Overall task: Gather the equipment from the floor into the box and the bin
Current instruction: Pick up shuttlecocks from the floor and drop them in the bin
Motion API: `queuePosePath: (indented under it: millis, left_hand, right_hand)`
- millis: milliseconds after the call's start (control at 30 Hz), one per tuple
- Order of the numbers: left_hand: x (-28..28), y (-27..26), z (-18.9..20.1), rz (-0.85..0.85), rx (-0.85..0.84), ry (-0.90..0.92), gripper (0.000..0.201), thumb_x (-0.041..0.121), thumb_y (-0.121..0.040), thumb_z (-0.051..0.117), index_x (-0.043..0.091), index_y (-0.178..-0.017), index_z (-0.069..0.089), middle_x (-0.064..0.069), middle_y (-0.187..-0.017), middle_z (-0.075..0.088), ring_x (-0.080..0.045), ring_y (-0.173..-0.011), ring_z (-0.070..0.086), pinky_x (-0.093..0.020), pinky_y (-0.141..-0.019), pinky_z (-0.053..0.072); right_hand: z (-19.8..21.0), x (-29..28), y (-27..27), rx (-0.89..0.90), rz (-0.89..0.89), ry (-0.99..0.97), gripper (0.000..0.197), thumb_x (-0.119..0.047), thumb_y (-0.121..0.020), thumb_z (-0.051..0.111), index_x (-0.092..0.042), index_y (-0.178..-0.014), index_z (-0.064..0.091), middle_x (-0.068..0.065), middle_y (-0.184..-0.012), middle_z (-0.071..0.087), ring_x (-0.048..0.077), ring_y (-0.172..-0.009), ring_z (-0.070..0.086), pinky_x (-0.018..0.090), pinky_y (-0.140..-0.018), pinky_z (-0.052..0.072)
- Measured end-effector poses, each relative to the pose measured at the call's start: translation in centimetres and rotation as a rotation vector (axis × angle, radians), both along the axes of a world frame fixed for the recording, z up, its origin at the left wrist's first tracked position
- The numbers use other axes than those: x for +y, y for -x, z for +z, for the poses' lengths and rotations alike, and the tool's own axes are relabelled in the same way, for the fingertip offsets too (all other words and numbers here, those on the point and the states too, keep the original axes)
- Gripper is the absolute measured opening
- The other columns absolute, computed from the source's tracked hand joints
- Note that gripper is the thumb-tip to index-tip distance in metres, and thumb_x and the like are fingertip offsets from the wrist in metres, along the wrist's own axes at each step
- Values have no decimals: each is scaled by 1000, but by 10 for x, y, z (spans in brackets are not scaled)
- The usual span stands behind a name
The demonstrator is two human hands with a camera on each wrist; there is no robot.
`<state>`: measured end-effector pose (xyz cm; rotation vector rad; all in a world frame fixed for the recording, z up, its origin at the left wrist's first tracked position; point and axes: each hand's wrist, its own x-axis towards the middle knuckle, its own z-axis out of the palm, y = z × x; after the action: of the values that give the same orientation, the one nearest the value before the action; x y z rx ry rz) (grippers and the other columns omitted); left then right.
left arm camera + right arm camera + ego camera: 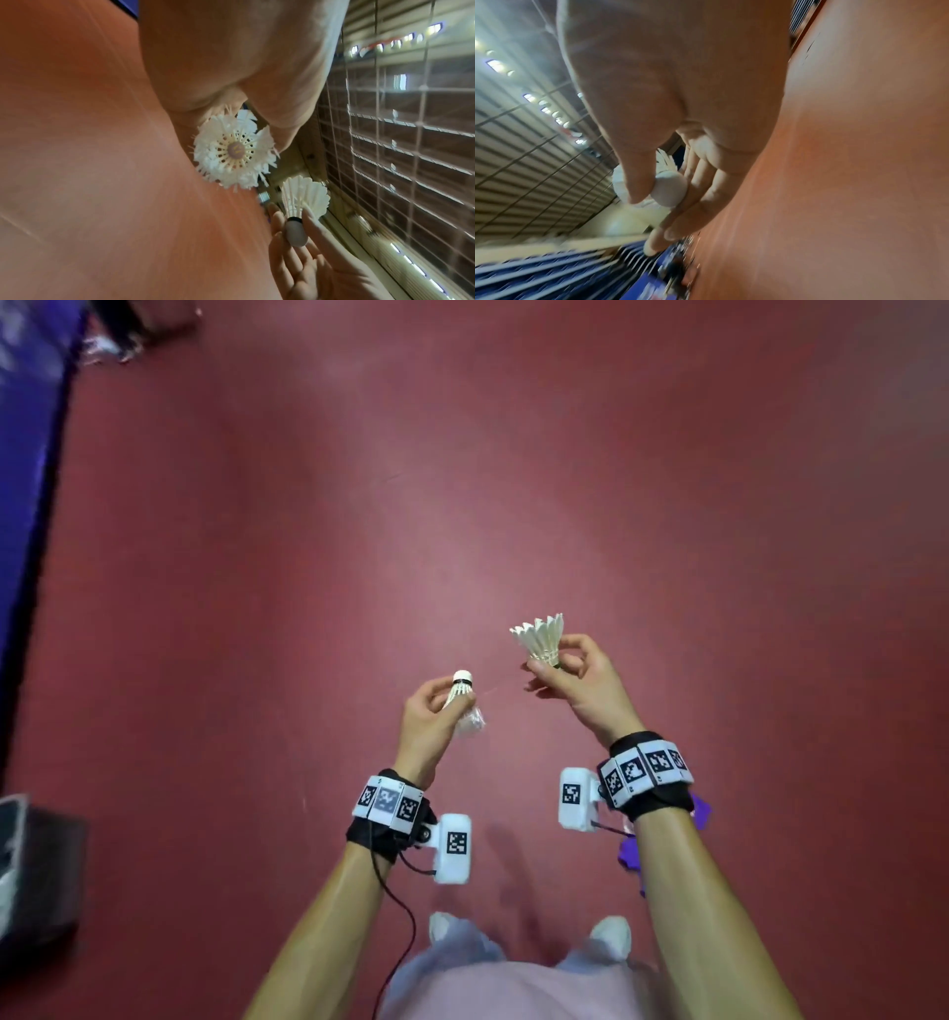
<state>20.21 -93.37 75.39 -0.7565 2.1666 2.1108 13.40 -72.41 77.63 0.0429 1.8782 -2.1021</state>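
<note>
My left hand [448, 700] grips a worn white shuttlecock [463, 698], its cork pointing up and away from me. In the left wrist view that shuttlecock [232, 151] shows its frayed skirt end-on under my palm. My right hand [553, 661] pinches a cleaner shuttlecock [540, 636] at the cork, feathers fanned upward. The right wrist view shows its white cork [670, 189] held between thumb and fingers. Both hands hover above the red floor [462, 480], a short gap apart. In the left wrist view the second shuttlecock [304, 198] appears low on the right.
A dark container [43, 865] sits on the floor at the lower left. A blue mat [28, 454] runs along the left edge. A purple object [629, 855] lies under my right forearm. My white shoes [444, 924] stand below. A net [385, 142] hangs beside me.
</note>
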Motion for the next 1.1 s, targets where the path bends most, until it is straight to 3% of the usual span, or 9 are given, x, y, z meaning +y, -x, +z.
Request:
queuePosePath:
  millis: [100,200,300,367,467,600,767,933,1100]
  left_hand:
    - [-101,-54,-1,212,-10,-84,36,13,-90,73,12,-125,65,-18,-108,77,-35,-95,74,-46,-88,57]
    - [-178,-118,-1,396,-15,-171,23,7,-99,58,13,-120,63,-25,-105,75,-33,-83,70,-39,-70,60]
    - [-253,-174,-2,578,-15,-171,20,9,-100,57,12,-119,62,-25,-102,74,-30,-80,68,-35,-69,57]
    - [-297,-208,-3,718,-12,-183,24,12,-97,65,10,-120,63,-24,-107,75,-29,-84,69,-37,-77,55]
    - [-349,-254,-5,880,9,-186,19,18,-88,75,11,-105,70,-18,-103,76,-27,-89,66,-34,-76,52]
    - [-403,-301,-5,1043,55,-209,6,9,-94,68,9,-99,68,-21,-102,75,-30,-91,69,-40,-87,52]
    - [-479,-326,-13,1249,93,-243,15,5,-96,59,12,-109,57,-20,-104,74,-34,-94,74,-44,-94,55]
    - [-581,-321,-17,1356,85,-201,14,10,-100,57,11,-114,57,-18,-95,70,-28,-82,72,-43,-84,61]
    - [-679,-312,-3,1478,85,-230,8,13,-101,56,7,-103,61,-6,-80,65,-19,-71,67,-49,-90,58]
  right_hand:
    - [-1,-115,-15,-38,171,94,54,-5,-91,76,-6,-135,45,29,-121,67,42,-82,75,43,-80,63]
    - [-4,-208,-51,-73,344,116,79,-4,-89,79,-28,-150,36,23,-125,62,48,-85,74,47,-82,63]
    - [-1,-299,-86,-68,527,84,92,-4,-90,77,-42,-156,26,16,-127,61,47,-86,75,46,-82,63]
    - [3,-355,-104,-25,636,50,80,-2,-92,74,-35,-153,33,14,-124,64,41,-83,76,44,-80,64]
    - [3,-435,-123,61,777,-3,62,2,-89,75,-18,-138,45,3,-99,71,16,-78,72,33,-78,61]
    - [-4,-532,-148,112,897,-77,56,7,-85,76,-11,-130,47,-16,-74,65,-1,-65,57,18,-69,53]
    - [-10,-643,-165,172,1029,-134,75,7,-76,82,-21,-135,44,-4,-101,63,7,-80,63,33,-85,58]
    - [-10,-777,-154,236,1135,-138,80,3,-71,85,-25,-137,49,-8,-103,61,12,-83,62,24,-80,55]
    - [5,-919,-144,299,1285,-140,66,0,-67,91,-13,-123,57,-7,-92,65,5,-73,60,12,-67,48]
